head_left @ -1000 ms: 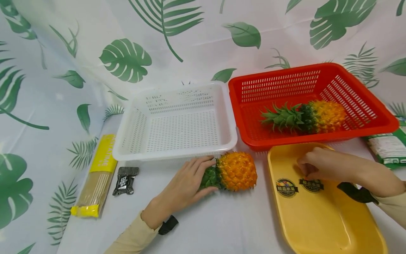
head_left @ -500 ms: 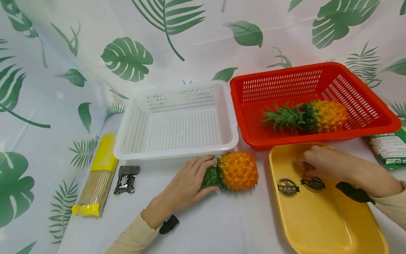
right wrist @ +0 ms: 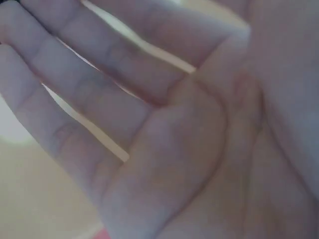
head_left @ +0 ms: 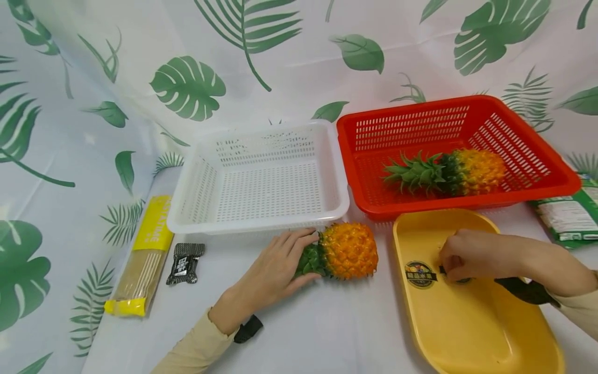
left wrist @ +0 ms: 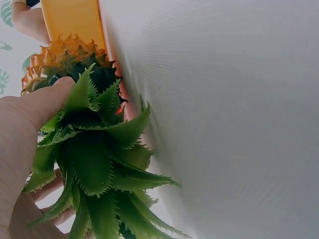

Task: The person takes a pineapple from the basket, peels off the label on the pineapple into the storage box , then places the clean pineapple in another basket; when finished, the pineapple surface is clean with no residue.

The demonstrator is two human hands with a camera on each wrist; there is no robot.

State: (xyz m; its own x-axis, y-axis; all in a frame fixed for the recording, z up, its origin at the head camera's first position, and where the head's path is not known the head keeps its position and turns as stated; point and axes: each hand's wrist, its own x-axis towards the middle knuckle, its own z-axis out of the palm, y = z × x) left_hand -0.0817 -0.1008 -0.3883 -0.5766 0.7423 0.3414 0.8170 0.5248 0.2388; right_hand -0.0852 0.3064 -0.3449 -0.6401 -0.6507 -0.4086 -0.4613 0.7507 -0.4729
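Note:
In the head view, my left hand (head_left: pixel 273 267) grips a small orange pineapple (head_left: pixel 349 252) by its green leafy crown. The left wrist view shows the thumb on one side of the crown (left wrist: pixel 92 164) and fingers behind it. The pineapple lies on its side on the table. My right hand (head_left: pixel 490 257) is inside the yellow tray (head_left: pixel 486 327), its fingertips down at a round fruit sticker that it mostly covers. Beside it, another round sticker (head_left: pixel 420 274) is fully visible. In the right wrist view, the palm (right wrist: pixel 184 149) is bare and the fingers are long and slightly bent; their tips are blurred.
A white basket (head_left: pixel 268 226) stands behind the left hand. The red basket (head_left: pixel 388 210) beside it holds another pineapple (head_left: pixel 476 171). On the left lie a yellow pasta pack (head_left: pixel 145 259) and a small black packet (head_left: pixel 185 263). A green bag (head_left: pixel 572 215) lies at right.
My right hand has shifted a little toward the near side of the tray and now covers most of the right sticker. The left hand and its pineapple have stayed in place.

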